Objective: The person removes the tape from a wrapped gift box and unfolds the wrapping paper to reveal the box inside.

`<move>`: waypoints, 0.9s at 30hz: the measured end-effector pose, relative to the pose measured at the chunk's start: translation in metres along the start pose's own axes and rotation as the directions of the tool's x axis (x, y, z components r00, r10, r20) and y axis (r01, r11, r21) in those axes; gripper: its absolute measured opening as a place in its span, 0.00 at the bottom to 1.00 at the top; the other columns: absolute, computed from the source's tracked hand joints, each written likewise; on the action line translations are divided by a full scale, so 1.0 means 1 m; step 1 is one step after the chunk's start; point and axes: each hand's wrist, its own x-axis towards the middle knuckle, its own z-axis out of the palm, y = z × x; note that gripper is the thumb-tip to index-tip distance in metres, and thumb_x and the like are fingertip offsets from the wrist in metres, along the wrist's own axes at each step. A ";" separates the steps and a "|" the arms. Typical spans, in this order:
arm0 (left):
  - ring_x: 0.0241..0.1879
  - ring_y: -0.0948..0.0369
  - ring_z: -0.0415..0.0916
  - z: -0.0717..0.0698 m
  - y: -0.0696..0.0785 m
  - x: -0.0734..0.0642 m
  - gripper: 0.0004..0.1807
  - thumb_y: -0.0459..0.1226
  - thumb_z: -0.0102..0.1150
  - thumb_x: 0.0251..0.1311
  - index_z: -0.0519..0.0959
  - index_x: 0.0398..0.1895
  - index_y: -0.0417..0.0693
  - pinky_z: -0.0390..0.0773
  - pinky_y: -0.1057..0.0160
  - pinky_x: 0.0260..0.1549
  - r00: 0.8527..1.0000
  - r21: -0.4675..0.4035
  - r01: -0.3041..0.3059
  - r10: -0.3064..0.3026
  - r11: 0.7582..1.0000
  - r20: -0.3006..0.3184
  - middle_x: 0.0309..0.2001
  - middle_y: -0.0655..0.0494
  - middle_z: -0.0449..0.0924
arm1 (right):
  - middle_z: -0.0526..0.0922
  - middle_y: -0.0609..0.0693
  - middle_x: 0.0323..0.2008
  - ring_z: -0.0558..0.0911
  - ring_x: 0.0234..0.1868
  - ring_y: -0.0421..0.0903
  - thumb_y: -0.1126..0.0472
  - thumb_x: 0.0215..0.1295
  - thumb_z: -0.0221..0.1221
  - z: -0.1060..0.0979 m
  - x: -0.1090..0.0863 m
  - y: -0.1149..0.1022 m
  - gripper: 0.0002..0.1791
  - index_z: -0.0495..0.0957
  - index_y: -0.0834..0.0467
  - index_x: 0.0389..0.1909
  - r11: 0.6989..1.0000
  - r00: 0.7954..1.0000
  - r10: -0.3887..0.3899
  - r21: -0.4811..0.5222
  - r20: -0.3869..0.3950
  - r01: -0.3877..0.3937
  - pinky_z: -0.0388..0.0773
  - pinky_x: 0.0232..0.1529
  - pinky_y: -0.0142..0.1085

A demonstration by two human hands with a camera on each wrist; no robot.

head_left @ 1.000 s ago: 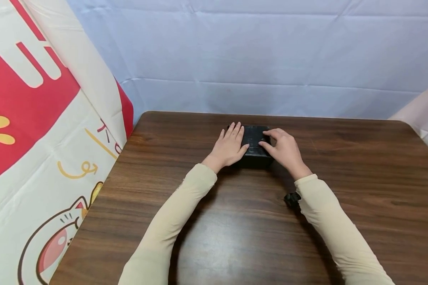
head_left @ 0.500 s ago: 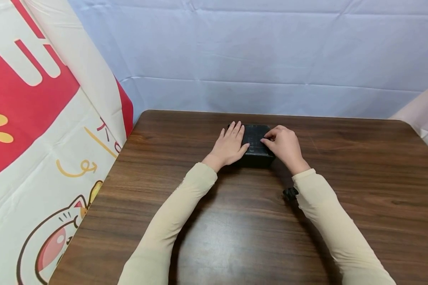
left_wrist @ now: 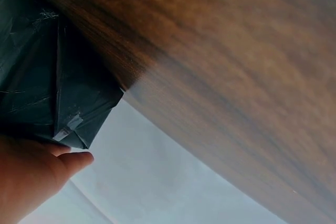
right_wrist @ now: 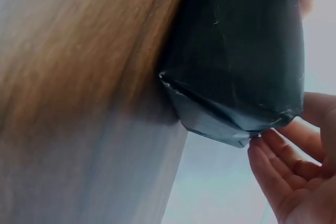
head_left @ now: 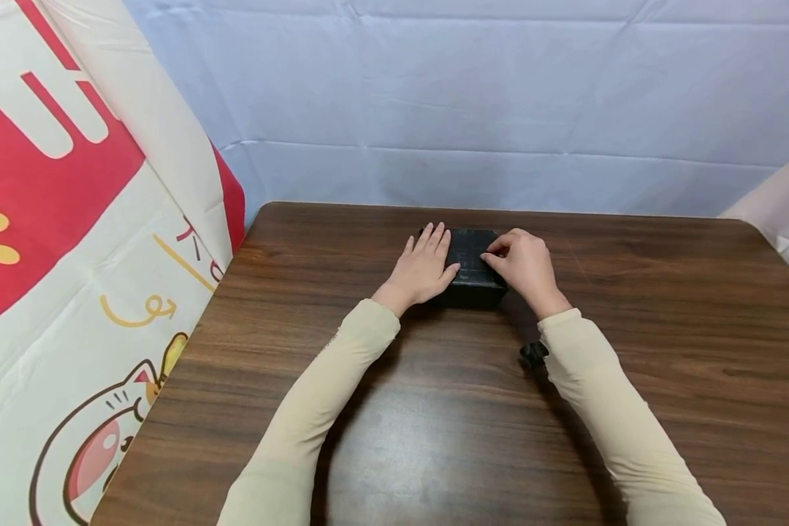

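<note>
A small box wrapped in creased black material [head_left: 467,257] stands near the table's far edge. My left hand [head_left: 421,272] rests flat on the left part of its top, fingers spread. At the top's right edge, my right hand [head_left: 528,269] has bent fingers and brings thumb and forefinger together on the wrapping; what exactly lies between them is hidden. In the left wrist view the box [left_wrist: 29,72] shows folded wrapping and a small shiny patch, perhaps tape, near a corner. The right wrist view has several right-hand fingertips [right_wrist: 256,145] touching the folded end of the box.
The brown wood-grain table [head_left: 408,409] has rounded far corners. A pale cloth [head_left: 434,102] hangs behind it, and a printed red and white cloth [head_left: 59,307] hangs along the left. A small black device [head_left: 534,354] sits under the right wrist.
The right thumb and forefinger, apart on the box's top a second ago, have come together at its right edge. My left hand and the box have stayed in place.
</note>
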 end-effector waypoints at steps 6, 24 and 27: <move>0.73 0.56 0.27 0.001 -0.001 0.001 0.37 0.56 0.26 0.72 0.38 0.75 0.46 0.38 0.51 0.69 1.000 0.001 -0.002 0.002 1.000 -0.005 0.75 0.51 0.31 | 0.79 0.62 0.36 0.78 0.34 0.57 0.65 0.61 0.62 -0.001 0.002 -0.002 0.08 0.84 0.68 0.33 0.998 0.998 0.053 0.024 0.016 -0.054 0.75 0.36 0.49; 0.73 0.57 0.24 -0.002 -0.001 0.000 0.37 0.56 0.25 0.72 0.36 0.76 0.47 0.37 0.52 0.69 1.000 -0.006 0.000 0.001 1.000 0.015 0.75 0.52 0.29 | 0.80 0.63 0.36 0.78 0.33 0.57 0.65 0.59 0.64 -0.004 0.005 -0.009 0.08 0.84 0.68 0.31 0.993 0.994 0.104 0.061 0.013 -0.105 0.74 0.38 0.50; 0.73 0.56 0.25 -0.001 -0.001 0.000 0.37 0.56 0.26 0.72 0.37 0.76 0.46 0.38 0.51 0.69 1.000 -0.008 -0.002 0.002 1.000 0.009 0.75 0.52 0.30 | 0.80 0.64 0.36 0.78 0.34 0.58 0.66 0.59 0.64 -0.003 0.003 -0.009 0.08 0.84 0.69 0.31 0.993 0.995 0.098 0.066 0.001 -0.098 0.74 0.38 0.50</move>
